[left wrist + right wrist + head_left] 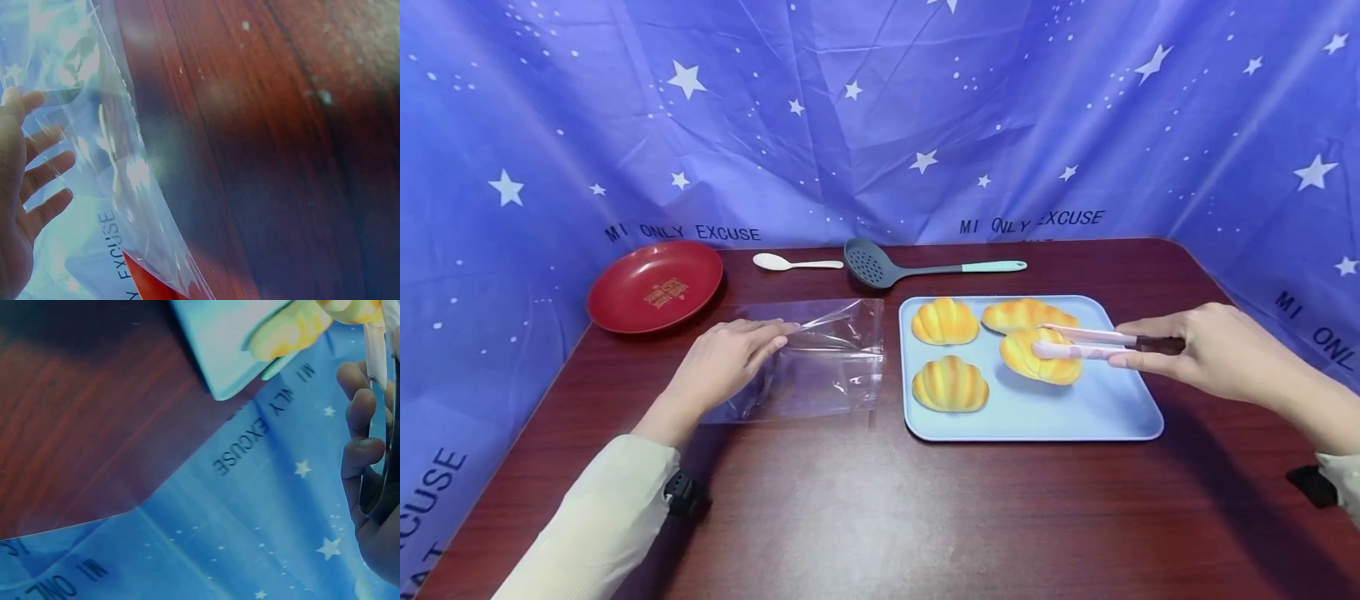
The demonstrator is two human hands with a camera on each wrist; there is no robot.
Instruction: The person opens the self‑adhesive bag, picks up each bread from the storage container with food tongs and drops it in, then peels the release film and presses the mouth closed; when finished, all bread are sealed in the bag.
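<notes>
My right hand grips tongs with pale pink tips and a dark handle end. Between the tips is a golden bread roll, raised a little over a light blue tray. On that tray lie a long bread roll and two ridged bread rolls. In the right wrist view, my fingers curl round the tongs. To the left, my left hand pinches the upper layer of a clear plastic bag lying on the table; its other fingers are spread in the left wrist view.
A red plate stands at the table's far left corner. Along the back edge lie a white spoon and a grey slotted skimmer with a mint handle. A blue star-patterned cloth hangs behind the dark wooden table.
</notes>
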